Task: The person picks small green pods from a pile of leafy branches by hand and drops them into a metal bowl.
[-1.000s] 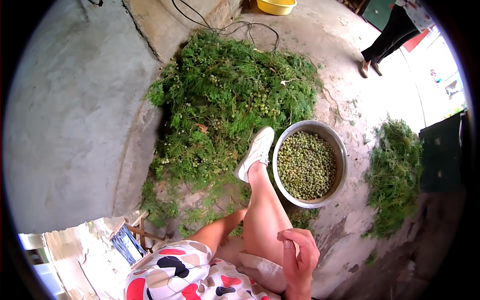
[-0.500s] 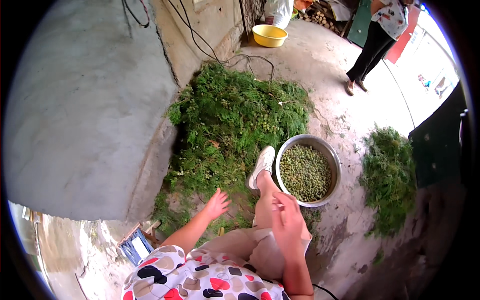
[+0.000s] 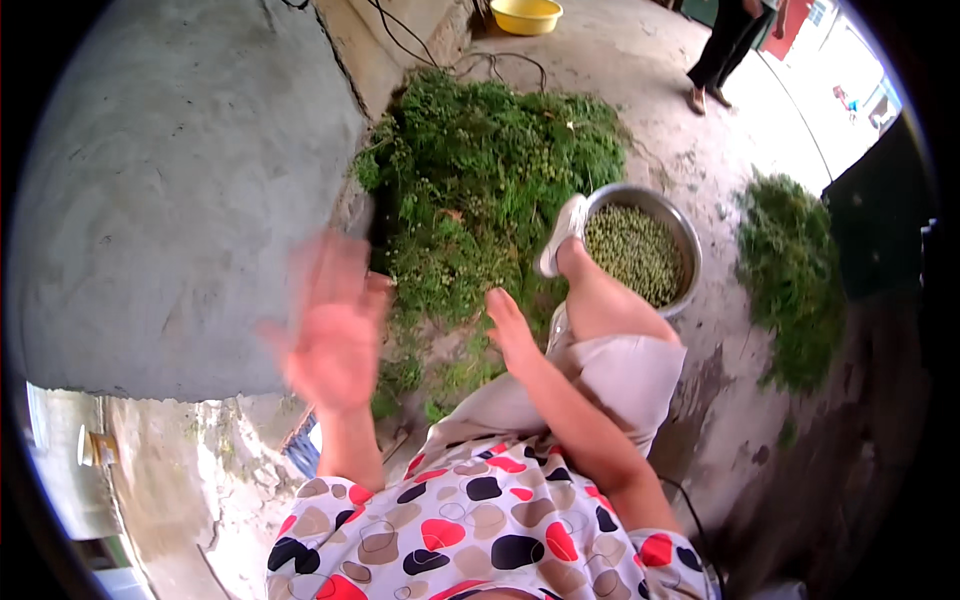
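Note:
My left hand (image 3: 335,330) is raised at the left, smeared by motion, with its fingers spread and nothing visible in it. In front of my lap, my right hand (image 3: 511,325) hovers over the near edge of the greenery, fingers stretched out and apparently free of any object. Beyond both hands lies a broad heap of feathery green branches (image 3: 480,165), dotted with small round cones or fruits. A metal basin (image 3: 691,250) stands to its right, holding many small round green pieces (image 3: 632,250). My foot in a white shoe (image 3: 565,228) is beside the basin's left rim.
A grey wall (image 3: 180,200) rises close on the left. Another green branch pile (image 3: 790,280) lies at the right. Dark cables (image 3: 495,60) and a yellow basin (image 3: 527,15) are at the back. A person in black trousers (image 3: 732,45) stands at the far right.
My left hand has risen and moved left. My right hand has swung left and forward from beside the basin. My view has tilted, so the heap and basin sit higher.

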`<state>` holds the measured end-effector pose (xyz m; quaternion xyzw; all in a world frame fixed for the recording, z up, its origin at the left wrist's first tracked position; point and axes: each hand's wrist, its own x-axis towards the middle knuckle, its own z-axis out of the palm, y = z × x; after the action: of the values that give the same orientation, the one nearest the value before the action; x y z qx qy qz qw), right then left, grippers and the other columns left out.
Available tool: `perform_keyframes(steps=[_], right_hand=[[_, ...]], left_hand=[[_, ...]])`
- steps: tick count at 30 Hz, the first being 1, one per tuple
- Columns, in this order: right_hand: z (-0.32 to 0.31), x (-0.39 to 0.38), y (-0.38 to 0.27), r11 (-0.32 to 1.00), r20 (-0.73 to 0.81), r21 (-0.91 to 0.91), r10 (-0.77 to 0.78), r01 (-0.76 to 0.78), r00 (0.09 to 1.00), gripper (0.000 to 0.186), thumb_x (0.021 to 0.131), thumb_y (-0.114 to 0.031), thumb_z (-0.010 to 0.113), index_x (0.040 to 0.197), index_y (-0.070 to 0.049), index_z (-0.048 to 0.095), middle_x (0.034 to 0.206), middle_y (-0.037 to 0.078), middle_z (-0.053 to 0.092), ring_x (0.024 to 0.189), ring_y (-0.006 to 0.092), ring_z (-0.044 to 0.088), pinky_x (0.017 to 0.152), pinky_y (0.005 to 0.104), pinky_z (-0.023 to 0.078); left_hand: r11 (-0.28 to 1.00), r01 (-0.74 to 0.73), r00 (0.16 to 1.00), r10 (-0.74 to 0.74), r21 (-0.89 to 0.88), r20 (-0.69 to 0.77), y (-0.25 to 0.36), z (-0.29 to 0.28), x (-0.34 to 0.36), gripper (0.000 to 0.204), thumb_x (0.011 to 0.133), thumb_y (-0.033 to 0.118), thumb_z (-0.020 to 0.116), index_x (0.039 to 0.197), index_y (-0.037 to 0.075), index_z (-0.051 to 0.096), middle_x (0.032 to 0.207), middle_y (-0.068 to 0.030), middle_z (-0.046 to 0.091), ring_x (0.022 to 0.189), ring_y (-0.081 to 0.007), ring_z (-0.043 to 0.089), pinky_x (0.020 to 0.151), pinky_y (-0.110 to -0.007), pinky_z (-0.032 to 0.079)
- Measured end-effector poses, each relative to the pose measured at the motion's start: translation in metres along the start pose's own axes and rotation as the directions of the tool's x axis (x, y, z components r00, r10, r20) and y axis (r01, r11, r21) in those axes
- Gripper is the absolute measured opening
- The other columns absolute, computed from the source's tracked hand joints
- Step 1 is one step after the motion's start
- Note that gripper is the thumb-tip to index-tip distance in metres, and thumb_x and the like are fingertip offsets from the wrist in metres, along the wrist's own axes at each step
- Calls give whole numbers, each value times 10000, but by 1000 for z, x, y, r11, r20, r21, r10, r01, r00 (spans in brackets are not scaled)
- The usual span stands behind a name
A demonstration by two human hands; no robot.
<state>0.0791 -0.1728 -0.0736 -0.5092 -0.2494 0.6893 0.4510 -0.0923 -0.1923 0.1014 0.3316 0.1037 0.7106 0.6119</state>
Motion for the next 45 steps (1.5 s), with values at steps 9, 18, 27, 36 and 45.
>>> perform_keyframes(steps=[9,18,27,36,45], right_hand=[[46,-34,27,844,415,536,-221,-40,883,596,890,-459,408,1365,-136,249,1394,30,289,1274,197,266,988,397,304],[27,-56,-14,999,493,-41,11,11,870,441,921,-211,442,1300,-24,316,1229,110,479,1030,201,535,835,299,439],[-58,24,-73,992,280,-60,-91,112,956,263,909,-141,460,1124,2,510,995,105,605,855,167,597,769,274,476],[-144,121,-86,980,-90,144,-123,135,988,215,912,-141,451,1068,-12,523,935,67,609,793,132,587,705,240,454],[-163,138,-73,961,-5,275,45,-42,999,174,900,-74,460,1038,12,523,934,107,603,799,165,581,726,274,460]], left_hand=[[-156,-293,926,-293,943,239,-109,-115,-57,603,759,389,517,1302,150,412,1402,-134,283,1314,-302,214,1032,-566,79],[-776,48,436,-549,628,-713,-71,-232,-83,617,755,464,531,1229,78,451,1283,-115,453,1146,-297,458,973,-519,285],[-460,3,506,-765,888,-398,-153,-248,7,576,800,392,533,1235,25,441,1268,-182,436,1166,-319,422,958,-397,358],[-315,-183,396,-891,931,-223,-311,-281,234,498,825,329,545,1221,37,470,1310,-180,394,1194,-317,404,972,-388,355],[-659,-3,742,-506,752,-440,-443,-281,384,467,859,195,528,1297,128,377,1452,-151,5,899,-284,584,616,-341,511]])
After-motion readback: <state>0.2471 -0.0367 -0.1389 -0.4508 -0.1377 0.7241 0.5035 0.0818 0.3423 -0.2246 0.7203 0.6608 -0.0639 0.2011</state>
